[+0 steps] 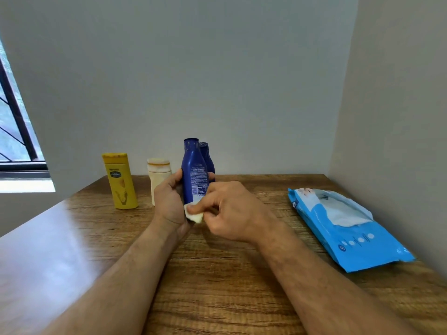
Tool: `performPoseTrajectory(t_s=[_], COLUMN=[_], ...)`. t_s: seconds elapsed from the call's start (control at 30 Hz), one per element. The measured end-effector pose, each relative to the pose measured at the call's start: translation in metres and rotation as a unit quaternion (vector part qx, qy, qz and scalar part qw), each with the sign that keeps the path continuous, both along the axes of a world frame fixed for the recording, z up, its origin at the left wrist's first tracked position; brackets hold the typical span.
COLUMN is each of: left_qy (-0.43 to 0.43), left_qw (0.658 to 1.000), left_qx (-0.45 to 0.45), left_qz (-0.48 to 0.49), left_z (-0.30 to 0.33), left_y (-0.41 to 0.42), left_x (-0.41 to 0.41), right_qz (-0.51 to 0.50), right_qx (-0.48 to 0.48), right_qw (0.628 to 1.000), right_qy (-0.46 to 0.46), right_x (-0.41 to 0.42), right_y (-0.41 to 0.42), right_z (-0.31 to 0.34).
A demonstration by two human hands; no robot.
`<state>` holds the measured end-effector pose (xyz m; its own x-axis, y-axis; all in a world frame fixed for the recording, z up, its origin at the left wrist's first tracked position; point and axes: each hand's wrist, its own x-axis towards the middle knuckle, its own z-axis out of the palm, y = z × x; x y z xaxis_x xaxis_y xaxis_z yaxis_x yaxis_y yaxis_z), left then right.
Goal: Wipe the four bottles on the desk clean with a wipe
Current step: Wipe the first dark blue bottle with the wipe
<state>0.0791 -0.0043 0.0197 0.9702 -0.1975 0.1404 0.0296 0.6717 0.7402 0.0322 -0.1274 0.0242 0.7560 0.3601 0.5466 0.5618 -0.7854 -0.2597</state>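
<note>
My left hand [169, 199] grips a dark blue bottle [194, 170] upright above the desk, its printed label facing me. My right hand [229, 209] pinches a small folded white wipe [194, 215] against the bottle's lower end. A second dark blue bottle [208, 155] stands right behind the held one, mostly hidden. A yellow bottle [120, 181] stands at the back left. Beside it is a short cream bottle [158, 172], partly covered by my left hand.
The wooden desk [229, 274] meets a wall at the back and another wall on the right. A blue pack of wipes [346, 228] lies flat at the right, its flap open with a white sheet showing. A window is at the far left.
</note>
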Motion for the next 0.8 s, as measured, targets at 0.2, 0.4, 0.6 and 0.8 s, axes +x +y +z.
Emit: performPoseTrajectory(t_s=[0.2,0.4,0.6,0.8], left_qy=[0.000,-0.005,-0.001,-0.040], left_qw=[1.000,1.000,1.000,0.994], left_qx=[-0.016,0.015,0.011,0.100], left_qz=[-0.003,0.001,0.015,0.013], left_z=[0.001,0.004,0.007,0.003], left_y=[0.003,0.001,0.007,-0.001], left_x=[-0.002,-0.004,-0.003,-0.009], right_qz=[-0.008,-0.075,0.005,-0.095], right_qx=[0.055,0.141,0.066,0.191], right_qw=[0.998,0.986,0.997,0.974], right_qy=[-0.014,-0.047,0.031,-0.073], right_x=[-0.003,-0.001,-0.009,-0.005], right_y=[-0.003,-0.009,-0.003,-0.009], right_z=[0.004,0.007,0.006,0.011])
